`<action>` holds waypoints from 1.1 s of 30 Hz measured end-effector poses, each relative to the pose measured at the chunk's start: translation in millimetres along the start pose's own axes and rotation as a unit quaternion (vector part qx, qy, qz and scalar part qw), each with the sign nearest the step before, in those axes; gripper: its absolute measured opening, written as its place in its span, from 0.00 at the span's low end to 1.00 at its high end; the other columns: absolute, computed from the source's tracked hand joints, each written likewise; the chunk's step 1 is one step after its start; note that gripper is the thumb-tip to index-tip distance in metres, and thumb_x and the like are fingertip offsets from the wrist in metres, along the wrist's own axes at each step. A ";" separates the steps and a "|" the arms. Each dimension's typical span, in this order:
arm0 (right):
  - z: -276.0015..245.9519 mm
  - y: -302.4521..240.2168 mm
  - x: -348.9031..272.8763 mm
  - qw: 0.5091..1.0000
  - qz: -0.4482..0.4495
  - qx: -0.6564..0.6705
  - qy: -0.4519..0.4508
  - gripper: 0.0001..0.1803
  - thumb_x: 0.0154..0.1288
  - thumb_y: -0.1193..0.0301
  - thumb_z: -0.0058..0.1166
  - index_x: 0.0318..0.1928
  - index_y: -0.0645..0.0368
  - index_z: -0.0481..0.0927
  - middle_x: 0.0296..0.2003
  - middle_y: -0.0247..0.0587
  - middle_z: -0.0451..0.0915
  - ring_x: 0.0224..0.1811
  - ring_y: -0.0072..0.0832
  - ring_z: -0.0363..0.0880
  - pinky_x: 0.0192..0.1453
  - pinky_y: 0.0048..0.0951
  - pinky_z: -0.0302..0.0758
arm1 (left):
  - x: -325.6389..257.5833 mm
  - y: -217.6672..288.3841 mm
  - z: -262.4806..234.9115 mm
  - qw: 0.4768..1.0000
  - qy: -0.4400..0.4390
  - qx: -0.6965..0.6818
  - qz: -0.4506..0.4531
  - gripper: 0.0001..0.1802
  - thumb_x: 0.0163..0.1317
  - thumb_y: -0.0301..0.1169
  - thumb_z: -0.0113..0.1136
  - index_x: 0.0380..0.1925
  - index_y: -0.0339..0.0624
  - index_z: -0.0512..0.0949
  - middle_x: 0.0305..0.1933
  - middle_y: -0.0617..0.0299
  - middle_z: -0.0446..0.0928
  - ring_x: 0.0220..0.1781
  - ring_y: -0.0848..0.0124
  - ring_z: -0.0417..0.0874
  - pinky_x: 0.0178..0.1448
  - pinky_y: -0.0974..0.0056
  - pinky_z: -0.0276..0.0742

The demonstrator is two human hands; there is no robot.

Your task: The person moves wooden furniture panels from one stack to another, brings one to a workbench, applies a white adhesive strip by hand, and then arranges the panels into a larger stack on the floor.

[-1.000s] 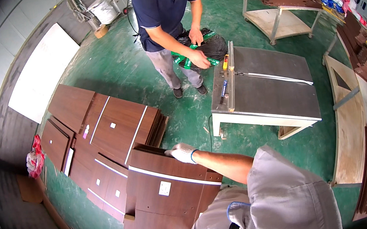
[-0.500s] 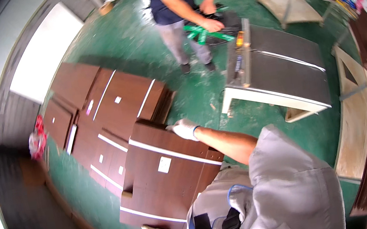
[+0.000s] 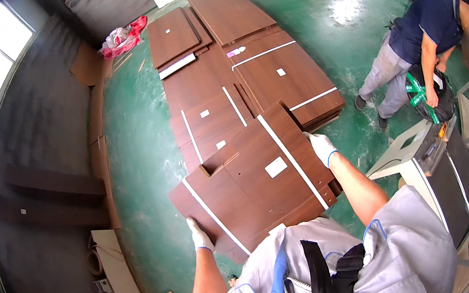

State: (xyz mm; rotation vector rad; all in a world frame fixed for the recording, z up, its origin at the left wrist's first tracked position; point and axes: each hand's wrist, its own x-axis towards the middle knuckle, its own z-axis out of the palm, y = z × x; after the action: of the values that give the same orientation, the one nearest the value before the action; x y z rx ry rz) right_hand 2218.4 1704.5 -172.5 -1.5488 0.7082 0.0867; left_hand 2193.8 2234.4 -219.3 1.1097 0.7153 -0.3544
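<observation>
A bundle of dark brown wooden panels, bound with two white straps and bearing a white label, is held in front of my body. My left hand, in a white glove, grips its left edge. On its right edge, my gloved right hand is closed round the panels, fingertips partly hidden. Beyond the bundle lies a low strapped stack of brown panels. A taller strapped panel stack is just past my right hand.
More brown panels lie farther back on the green floor. At right, a person bends over a black bundle with green tape. Near my right arm stands a dark-topped bench. Boards lean at the left wall.
My view has swung left, so the person and bench now appear farther right. Both hands still hold the panel bundle, which has turned with my body toward the stacks.
</observation>
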 end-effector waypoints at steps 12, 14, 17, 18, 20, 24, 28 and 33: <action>63.5 -21.8 82.6 0.970 0.012 0.202 0.133 0.45 0.73 0.38 0.57 0.67 0.72 0.78 0.64 0.50 0.81 0.67 0.34 0.77 0.72 0.36 0.71 | 218.2 194.0 147.7 0.961 -0.001 0.273 0.045 0.56 0.70 0.73 0.49 0.74 0.27 0.67 0.76 0.49 0.71 0.74 0.59 0.72 0.79 0.57 0.64; 86.2 -30.3 96.8 0.973 0.113 0.104 0.172 0.49 0.66 0.37 0.65 0.66 0.73 0.79 0.65 0.52 0.80 0.68 0.35 0.76 0.74 0.38 0.69 | 214.0 244.0 181.0 0.928 0.010 0.372 0.003 0.56 0.69 0.73 0.51 0.73 0.27 0.70 0.75 0.47 0.72 0.72 0.57 0.73 0.79 0.57 0.63; 120.1 -29.8 115.8 0.968 0.147 0.145 0.142 0.52 0.58 0.39 0.73 0.64 0.76 0.79 0.66 0.58 0.79 0.68 0.36 0.76 0.73 0.40 0.69 | 287.3 256.8 151.7 0.909 0.007 0.417 0.007 0.57 0.66 0.73 0.56 0.70 0.25 0.72 0.73 0.43 0.74 0.74 0.54 0.73 0.79 0.55 0.62; 122.9 -15.0 128.0 0.961 0.175 0.131 0.170 0.53 0.56 0.38 0.74 0.63 0.78 0.79 0.65 0.60 0.79 0.67 0.37 0.77 0.71 0.39 0.71 | 311.3 259.2 160.8 0.893 -0.001 0.451 0.010 0.57 0.65 0.73 0.58 0.70 0.25 0.72 0.73 0.42 0.74 0.75 0.54 0.72 0.80 0.55 0.62; 139.2 -18.6 142.9 0.952 0.226 0.094 0.185 0.54 0.54 0.39 0.75 0.60 0.81 0.80 0.62 0.62 0.81 0.65 0.39 0.79 0.70 0.39 0.73 | 347.2 262.4 156.8 0.874 -0.020 0.485 -0.012 0.58 0.63 0.72 0.62 0.70 0.24 0.72 0.74 0.42 0.74 0.77 0.53 0.70 0.80 0.55 0.61; 186.6 12.1 163.9 0.927 0.290 0.124 0.202 0.52 0.53 0.42 0.78 0.58 0.82 0.80 0.59 0.61 0.83 0.61 0.40 0.82 0.66 0.39 0.76 | 408.3 262.6 137.6 0.858 -0.017 0.508 -0.078 0.54 0.65 0.65 0.65 0.72 0.25 0.69 0.71 0.43 0.75 0.74 0.54 0.74 0.78 0.52 0.66; 259.7 12.1 173.9 0.893 0.341 0.181 0.232 0.43 0.55 0.48 0.79 0.56 0.76 0.84 0.53 0.53 0.87 0.51 0.36 0.86 0.58 0.36 0.81 | 515.5 266.1 100.0 0.877 -0.112 0.448 -0.129 0.36 0.69 0.46 0.69 0.67 0.32 0.73 0.62 0.50 0.79 0.58 0.60 0.82 0.64 0.55 0.77; 370.3 45.5 206.2 0.865 0.338 0.221 0.297 0.38 0.59 0.51 0.76 0.56 0.74 0.85 0.52 0.50 0.87 0.50 0.36 0.86 0.58 0.36 0.80 | 630.1 334.7 113.8 0.837 -0.158 0.478 -0.215 0.44 0.69 0.55 0.67 0.72 0.30 0.71 0.67 0.50 0.78 0.64 0.62 0.79 0.70 0.56 0.74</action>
State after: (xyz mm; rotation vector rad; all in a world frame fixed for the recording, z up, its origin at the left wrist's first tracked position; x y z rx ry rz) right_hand 2494.9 1971.6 -356.6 -0.8115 1.6258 -0.0384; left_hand 2890.1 2325.9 -388.9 1.7600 0.4650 -1.3593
